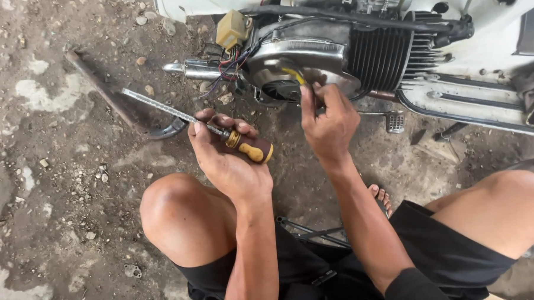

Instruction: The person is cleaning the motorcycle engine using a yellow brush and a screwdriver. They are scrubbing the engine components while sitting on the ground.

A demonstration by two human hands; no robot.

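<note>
My left hand (226,154) grips a long screwdriver (177,114) near its yellow and brown handle, with the steel shaft pointing up and left over the ground. My right hand (328,121) reaches up to the round metal engine cover (302,63) of a white scooter, fingers pinched on a small yellow part (294,75) at the cover's lower edge. The dark finned cylinder (382,54) sits just right of that cover. A yellowish box with coloured wires (232,30) hangs at the cover's upper left.
I squat on rough, stained concrete with small stones; my bare knees (174,206) and black shorts fill the lower frame. A dark curved metal bar (117,99) lies on the ground at left. The scooter's kick pedal (395,122) and floor rail (472,107) are at right.
</note>
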